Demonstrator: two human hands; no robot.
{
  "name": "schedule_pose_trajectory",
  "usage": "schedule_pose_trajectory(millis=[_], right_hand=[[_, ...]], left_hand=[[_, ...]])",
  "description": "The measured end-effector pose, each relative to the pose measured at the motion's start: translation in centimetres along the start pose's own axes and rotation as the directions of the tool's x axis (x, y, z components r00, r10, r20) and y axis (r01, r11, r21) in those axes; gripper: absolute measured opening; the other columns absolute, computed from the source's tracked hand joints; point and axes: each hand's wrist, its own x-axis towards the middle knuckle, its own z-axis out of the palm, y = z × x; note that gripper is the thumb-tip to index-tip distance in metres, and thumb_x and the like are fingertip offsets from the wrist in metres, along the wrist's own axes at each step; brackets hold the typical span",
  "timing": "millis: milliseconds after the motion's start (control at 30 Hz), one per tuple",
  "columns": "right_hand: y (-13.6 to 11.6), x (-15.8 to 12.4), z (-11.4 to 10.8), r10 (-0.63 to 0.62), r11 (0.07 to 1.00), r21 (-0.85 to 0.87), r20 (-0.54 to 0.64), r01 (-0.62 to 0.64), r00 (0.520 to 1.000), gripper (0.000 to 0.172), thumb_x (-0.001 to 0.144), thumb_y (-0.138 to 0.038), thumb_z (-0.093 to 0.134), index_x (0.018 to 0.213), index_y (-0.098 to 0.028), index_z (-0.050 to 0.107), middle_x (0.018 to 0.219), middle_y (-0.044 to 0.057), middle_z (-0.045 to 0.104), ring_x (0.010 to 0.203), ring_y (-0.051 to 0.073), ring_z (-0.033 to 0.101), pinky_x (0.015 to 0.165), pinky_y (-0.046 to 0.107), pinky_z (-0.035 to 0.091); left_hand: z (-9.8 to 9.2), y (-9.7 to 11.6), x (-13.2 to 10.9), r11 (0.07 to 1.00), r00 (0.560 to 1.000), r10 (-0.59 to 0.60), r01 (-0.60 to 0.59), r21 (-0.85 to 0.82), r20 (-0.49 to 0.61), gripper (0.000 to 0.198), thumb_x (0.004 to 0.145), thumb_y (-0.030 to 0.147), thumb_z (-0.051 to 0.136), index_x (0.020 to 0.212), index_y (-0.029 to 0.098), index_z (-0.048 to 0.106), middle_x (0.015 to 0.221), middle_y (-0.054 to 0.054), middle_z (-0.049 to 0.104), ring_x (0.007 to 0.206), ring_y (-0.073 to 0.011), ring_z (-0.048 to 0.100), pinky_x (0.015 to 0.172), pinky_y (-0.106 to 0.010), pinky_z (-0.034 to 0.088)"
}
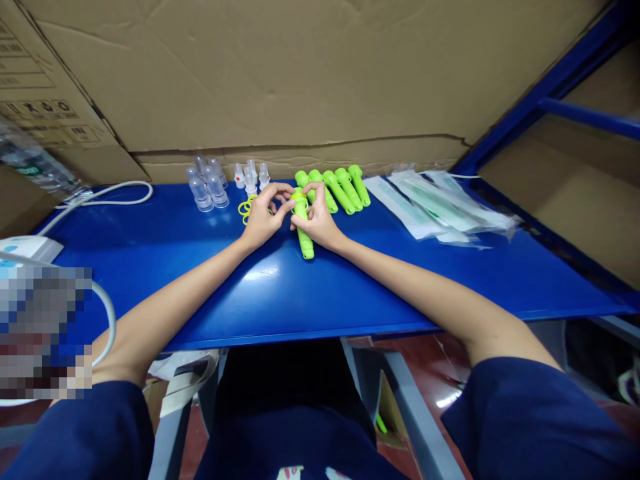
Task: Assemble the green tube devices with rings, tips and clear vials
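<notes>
Both my hands meet over a bright green plastic tube (pixel 303 233) lying on the blue table (pixel 200 267). My right hand (pixel 318 220) is wrapped round its upper part. My left hand (pixel 265 213) pinches at the tube's top end with curled fingers. A small yellow ring piece (pixel 246 209) lies just left of my left hand. Several more green tubes (pixel 340 189) lie in a row right behind my hands.
Clear plastic vials (pixel 206 187) and small white-capped pieces (pixel 251 175) stand at the back. Sealed flat packets (pixel 435 207) lie to the right. A white cable (pixel 107 197) and a white device (pixel 25 250) sit at the left. Cardboard (pixel 300 80) walls the back.
</notes>
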Motion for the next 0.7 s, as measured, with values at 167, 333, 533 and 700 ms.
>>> schedule_pose_trajectory(millis=[167,333,533,700], right_hand=[[-0.2,0.0,0.1,-0.006,1.000,0.024,0.007,0.006,1.000,0.049,0.088,-0.024,0.068,0.114,-0.030,0.027,0.089,-0.008,0.054,0.056,0.009,0.063,0.050,0.023,0.057],[-0.7,-0.1,0.2,0.013,1.000,0.014,0.024,-0.014,1.000,0.048,0.086,-0.020,0.065,0.116,-0.030,0.028,0.090,-0.007,0.057,0.056,0.009,0.063,0.049,0.022,0.056],[-0.8,-0.1,0.3,0.065,0.998,0.023,-0.005,-0.065,0.998,0.053,0.084,-0.016,0.066,0.117,-0.029,0.026,0.079,-0.010,0.058,0.056,0.012,0.066,0.051,0.025,0.059],[-1.5,-0.3,0.3,0.083,0.995,0.064,-0.014,-0.082,0.996,0.052,0.086,-0.021,0.069,0.113,-0.030,0.026,0.070,-0.012,0.057,0.054,0.014,0.066,0.052,0.027,0.060]], left_hand=[[-0.1,-0.2,0.0,1.000,1.000,0.012,-0.012,0.020,0.006,0.033,0.099,0.050,0.066,0.104,0.017,0.070,0.103,-0.007,0.072,0.080,-0.0120,0.066,0.062,-0.021,0.048],[-0.2,-0.3,0.1,1.000,1.000,0.013,-0.014,0.018,0.006,0.034,0.098,0.051,0.066,0.103,0.017,0.069,0.101,-0.007,0.071,0.079,-0.0122,0.066,0.062,-0.021,0.048],[0.3,-0.3,0.0,1.000,1.000,-0.006,0.006,-0.010,-0.013,0.040,0.098,0.057,0.064,0.104,0.017,0.065,0.103,-0.007,0.070,0.079,-0.0120,0.066,0.060,-0.021,0.047],[0.5,-0.3,0.1,0.997,0.997,-0.069,0.068,-0.027,-0.043,0.047,0.093,0.064,0.068,0.100,0.018,0.061,0.097,-0.005,0.070,0.079,-0.0129,0.067,0.058,-0.022,0.045]])
